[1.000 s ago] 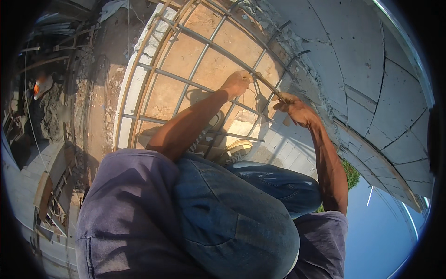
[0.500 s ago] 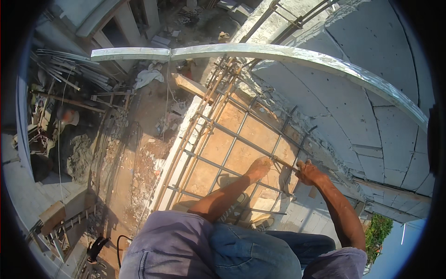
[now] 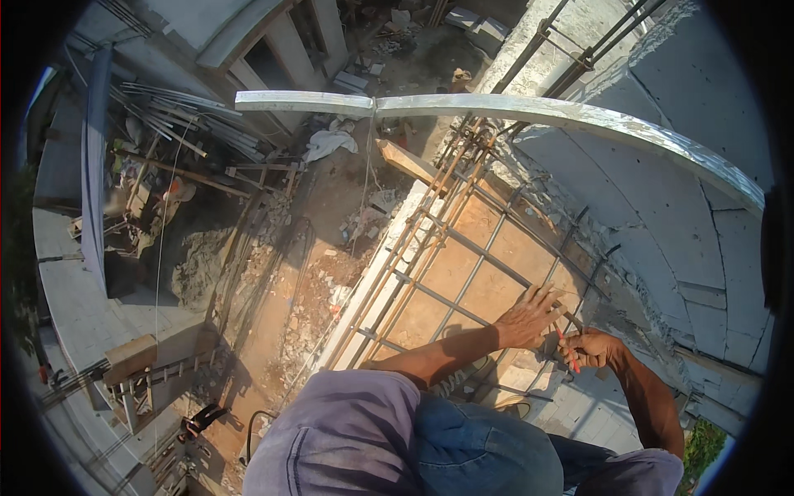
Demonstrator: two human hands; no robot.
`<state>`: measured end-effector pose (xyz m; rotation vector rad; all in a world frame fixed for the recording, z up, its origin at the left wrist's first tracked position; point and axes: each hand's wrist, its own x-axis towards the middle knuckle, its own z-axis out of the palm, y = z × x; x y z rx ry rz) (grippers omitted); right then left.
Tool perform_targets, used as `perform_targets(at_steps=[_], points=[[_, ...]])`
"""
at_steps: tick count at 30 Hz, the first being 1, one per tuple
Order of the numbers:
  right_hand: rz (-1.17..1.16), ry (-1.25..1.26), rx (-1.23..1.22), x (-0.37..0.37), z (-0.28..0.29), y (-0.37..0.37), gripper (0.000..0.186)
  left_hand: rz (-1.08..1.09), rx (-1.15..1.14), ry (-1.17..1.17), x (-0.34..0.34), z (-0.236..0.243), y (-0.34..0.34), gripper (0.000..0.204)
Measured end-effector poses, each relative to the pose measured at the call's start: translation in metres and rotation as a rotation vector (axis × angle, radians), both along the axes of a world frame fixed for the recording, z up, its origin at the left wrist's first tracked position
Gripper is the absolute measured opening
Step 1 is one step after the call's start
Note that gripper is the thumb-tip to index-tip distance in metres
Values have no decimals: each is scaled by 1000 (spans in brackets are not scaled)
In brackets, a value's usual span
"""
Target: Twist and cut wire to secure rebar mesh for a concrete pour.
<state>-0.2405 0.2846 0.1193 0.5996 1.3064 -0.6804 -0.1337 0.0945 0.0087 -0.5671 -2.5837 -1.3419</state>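
Below me a grid of steel rebar [image 3: 482, 254] lies over a plywood board [image 3: 488, 219], with loops bunched toward its far end. My left hand [image 3: 527, 317] rests palm down over the bars near the grid's right side, fingers stretched and apart. Close beside it, my right hand [image 3: 594, 349] is closed around red-handled pliers [image 3: 567, 345]. The jaws are too small and shaded to make out. Under the hands, bars cross near my shoes, which are partly hidden by my left arm and knees.
A pale metal bar [image 3: 496, 105] arches across the view ahead. To the right stands a grey block wall [image 3: 662, 198] with a rough mortar edge. A wooden plank end [image 3: 405, 161] juts out at the grid's far left. Down on the left lies rubble-strewn ground [image 3: 306, 248] with stacked poles.
The view has swung, so the scene sits farther right. My left hand's fingers, bunched at a bar before, are now spread. Red handles now show in my right hand, which has turned lower.
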Motion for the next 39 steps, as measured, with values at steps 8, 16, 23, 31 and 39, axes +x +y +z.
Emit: perform_targets(at_steps=[8, 16, 23, 31, 39], points=[[113, 165, 76, 19, 34, -19, 26, -150, 200, 169, -41, -13, 58, 14], [1614, 1017, 545, 62, -8, 19, 44, -196, 246, -75, -64, -10, 73, 13], [1340, 1199, 436, 62, -3, 5, 19, -348, 122, -110, -69, -9, 59, 20], [1402, 1070, 217, 27, -29, 52, 20, -256, 188, 97, -63, -14, 68, 18], [631, 166, 179, -28, 22, -12, 23, -132, 209, 55, -57, -14, 66, 43]])
